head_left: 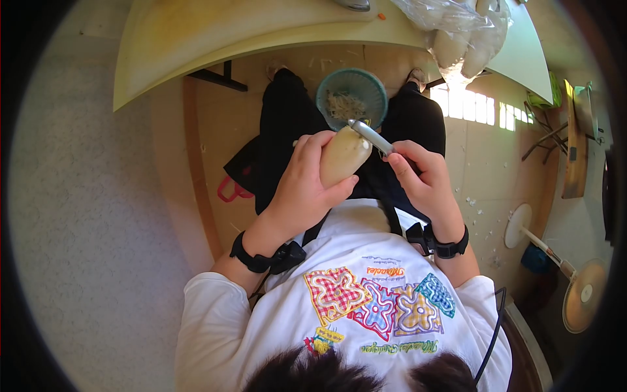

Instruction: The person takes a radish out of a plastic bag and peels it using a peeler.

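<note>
A thick white radish is held in my left hand, its fingers and thumb wrapped round it. My right hand is closed round the handle of a metal peeler, whose head touches the radish's far end. Below them, between my legs, a teal basket stands on the floor with thin pale peelings in it.
Ahead is a curved pale table, with a clear plastic bag of white radishes at its right. A pink-handled dark bag lies at left. A fan stands at right; scraps dot the floor.
</note>
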Tool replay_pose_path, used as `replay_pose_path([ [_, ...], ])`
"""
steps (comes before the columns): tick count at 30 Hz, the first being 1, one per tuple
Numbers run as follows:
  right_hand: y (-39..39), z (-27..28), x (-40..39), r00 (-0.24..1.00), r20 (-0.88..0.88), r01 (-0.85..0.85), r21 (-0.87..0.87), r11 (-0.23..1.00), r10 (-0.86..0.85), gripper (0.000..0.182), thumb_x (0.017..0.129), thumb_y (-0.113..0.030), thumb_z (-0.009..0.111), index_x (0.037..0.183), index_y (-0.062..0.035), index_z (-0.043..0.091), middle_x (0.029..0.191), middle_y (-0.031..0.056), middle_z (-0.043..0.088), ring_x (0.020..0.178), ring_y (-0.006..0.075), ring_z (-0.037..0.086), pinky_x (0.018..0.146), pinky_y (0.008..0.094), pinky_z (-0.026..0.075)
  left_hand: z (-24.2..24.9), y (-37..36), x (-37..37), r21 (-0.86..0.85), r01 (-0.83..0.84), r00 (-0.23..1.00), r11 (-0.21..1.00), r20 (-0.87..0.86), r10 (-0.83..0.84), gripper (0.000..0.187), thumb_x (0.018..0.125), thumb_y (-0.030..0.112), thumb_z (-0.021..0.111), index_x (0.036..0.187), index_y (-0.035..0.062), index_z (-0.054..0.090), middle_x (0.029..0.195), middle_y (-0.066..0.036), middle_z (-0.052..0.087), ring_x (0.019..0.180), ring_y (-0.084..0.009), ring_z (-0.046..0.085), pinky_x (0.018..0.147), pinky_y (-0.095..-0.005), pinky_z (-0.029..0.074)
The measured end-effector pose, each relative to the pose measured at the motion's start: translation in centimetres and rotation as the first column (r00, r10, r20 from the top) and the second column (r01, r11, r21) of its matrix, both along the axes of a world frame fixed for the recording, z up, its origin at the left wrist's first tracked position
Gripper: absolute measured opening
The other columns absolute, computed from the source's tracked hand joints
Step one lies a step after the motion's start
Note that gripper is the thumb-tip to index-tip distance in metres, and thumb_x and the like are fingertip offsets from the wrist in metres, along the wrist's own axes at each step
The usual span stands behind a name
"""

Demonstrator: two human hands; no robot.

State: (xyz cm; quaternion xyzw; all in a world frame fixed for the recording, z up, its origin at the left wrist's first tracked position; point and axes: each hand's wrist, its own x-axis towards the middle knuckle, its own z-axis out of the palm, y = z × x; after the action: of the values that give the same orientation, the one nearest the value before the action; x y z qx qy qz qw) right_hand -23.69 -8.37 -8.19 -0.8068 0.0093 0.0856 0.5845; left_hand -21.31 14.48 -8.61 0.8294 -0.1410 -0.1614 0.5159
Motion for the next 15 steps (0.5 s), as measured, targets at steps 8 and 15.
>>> replay_pose_path([
  [8, -0.4, -0.1, -0.2, 0.997, -0.078, 0.000, 0.062, 0.998, 0.005, 0.016, 0.096, -0.014, 0.062, 0.101, 0.0005, 0.068, 0.061, 0.0005, 0.052, 0.054, 0.0039, 0.041, 0.049, 0.0232, 0.033, -0.1, -0.2, 0.2, 0.019, 0.004, 1.000, 1.000, 0.028, -0.005, 0.068, 0.075, 0.013, 0.081, 0.131, 0.0034, 0.045, 0.119, -0.013, 0.052, 0.106, -0.0220, 0.055, 0.092, -0.0342, 0.047],
  [15, -1.3, 0.5, -0.5, 0.979, -0.164, 0.178, 0.416, 0.892, -0.119, 0.021, 0.101, -0.018, 0.056, 0.097, -0.0001, 0.065, 0.063, -0.0047, 0.053, 0.055, 0.0014, 0.045, 0.049, 0.0201, 0.034, 0.2, -0.6, 0.5, -0.013, -0.060, 0.998, 0.998, -0.012, 0.060, 0.067, 0.077, 0.012, 0.083, 0.130, 0.0070, 0.043, 0.110, -0.011, 0.061, 0.099, -0.0192, 0.060, 0.088, -0.0336, 0.050],
])
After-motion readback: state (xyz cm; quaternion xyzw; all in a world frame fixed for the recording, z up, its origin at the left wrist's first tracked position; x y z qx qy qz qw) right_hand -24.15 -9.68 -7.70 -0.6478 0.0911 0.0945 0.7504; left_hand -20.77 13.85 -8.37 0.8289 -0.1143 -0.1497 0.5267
